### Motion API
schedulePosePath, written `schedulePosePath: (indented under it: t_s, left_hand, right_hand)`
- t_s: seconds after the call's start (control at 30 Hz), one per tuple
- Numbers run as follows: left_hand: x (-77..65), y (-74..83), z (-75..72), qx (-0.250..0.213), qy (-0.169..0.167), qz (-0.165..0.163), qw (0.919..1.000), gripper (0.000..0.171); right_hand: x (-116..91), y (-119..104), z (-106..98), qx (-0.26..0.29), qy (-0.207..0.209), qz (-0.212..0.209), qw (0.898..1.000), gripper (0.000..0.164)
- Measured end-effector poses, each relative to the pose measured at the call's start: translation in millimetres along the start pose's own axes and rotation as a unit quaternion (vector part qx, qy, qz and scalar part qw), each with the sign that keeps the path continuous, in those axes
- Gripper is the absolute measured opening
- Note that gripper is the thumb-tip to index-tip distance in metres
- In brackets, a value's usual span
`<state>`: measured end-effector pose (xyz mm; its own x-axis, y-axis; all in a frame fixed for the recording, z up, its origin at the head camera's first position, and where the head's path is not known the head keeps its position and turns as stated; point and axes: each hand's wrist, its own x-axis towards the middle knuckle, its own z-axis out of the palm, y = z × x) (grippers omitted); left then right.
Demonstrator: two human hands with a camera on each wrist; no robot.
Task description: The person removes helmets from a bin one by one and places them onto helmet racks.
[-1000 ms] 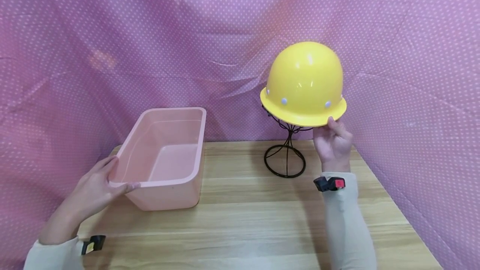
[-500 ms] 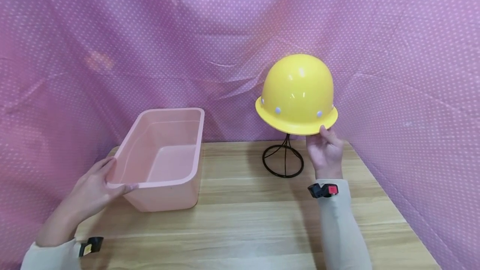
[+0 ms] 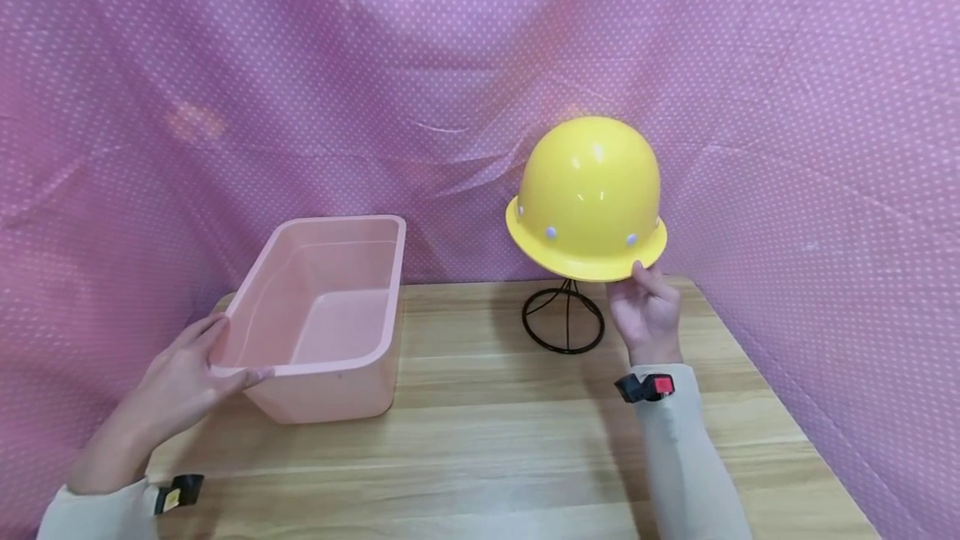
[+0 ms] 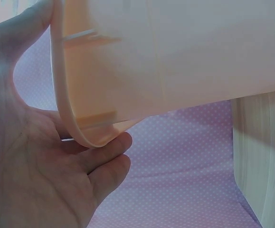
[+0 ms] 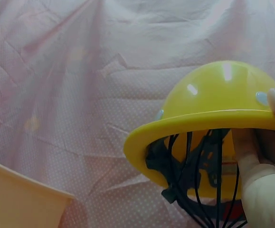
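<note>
A yellow hard hat (image 3: pixel 588 190) sits over a black wire stand (image 3: pixel 567 348), hiding the stand's upper part in the head view. My right hand (image 3: pixel 647 311) grips the hat's brim at its near right, thumb on top and fingers underneath. From the right wrist, the dark inner harness (image 5: pixel 194 166) and the stand's thin wires show inside the shell. At the left stands a pink plastic bin (image 3: pixel 393 307) with nothing in it. The near left corner of its rim is held by my left hand (image 3: pixel 180 382), thumb along the front and fingers at the side.
Both bin and stand rest on a wood-grain table (image 3: pixel 480 457). A purple polka-dot curtain (image 3: pixel 450 65) hangs close behind the table and along both sides. Black wrist cameras sit on both sleeves.
The hard hat has come down and slightly left in my right hand, covering the top of the wire stand. My left hand stays on the bin's corner.
</note>
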<state>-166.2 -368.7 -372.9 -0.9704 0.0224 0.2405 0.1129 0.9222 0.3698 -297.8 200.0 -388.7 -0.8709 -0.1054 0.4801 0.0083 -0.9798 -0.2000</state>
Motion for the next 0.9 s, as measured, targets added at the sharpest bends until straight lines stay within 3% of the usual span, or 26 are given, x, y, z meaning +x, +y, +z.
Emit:
schedulePosePath:
  t_s: [0.13, 0.3, 0.6, 0.77, 0.9]
  left_hand:
    - [-0.8, -1.2, -2.3, -0.001, -0.006, 0.002, 1.0, 0.107]
    - [-1.4, -2.3, -1.8, -0.001, -0.016, -0.005, 0.9999, 0.108]
    - [-1.1, -3.2, -0.9, 0.0, -0.002, 0.001, 1.0, 0.107]
    - [1.0, -1.7, -1.9, -0.008, -0.013, 0.0, 0.9999, 0.109]
    - [0.4, -1.4, -3.0, -0.007, -0.009, 0.002, 0.9999, 0.109]
  right_hand:
    - [1.3, 0.9, -3.6, 0.003, -0.005, 0.011, 1.0, 0.071]
    - [1.1, -2.4, -5.2, -0.033, 0.002, 0.024, 0.999, 0.069]
    - [-2.4, -8.6, -13.7, -0.065, -0.006, 0.047, 0.997, 0.067]
    - [-8.0, -14.0, -15.3, -0.065, 0.005, 0.046, 0.997, 0.064]
    - [-9.6, -16.1, -12.0, -0.053, -0.011, 0.052, 0.997, 0.064]
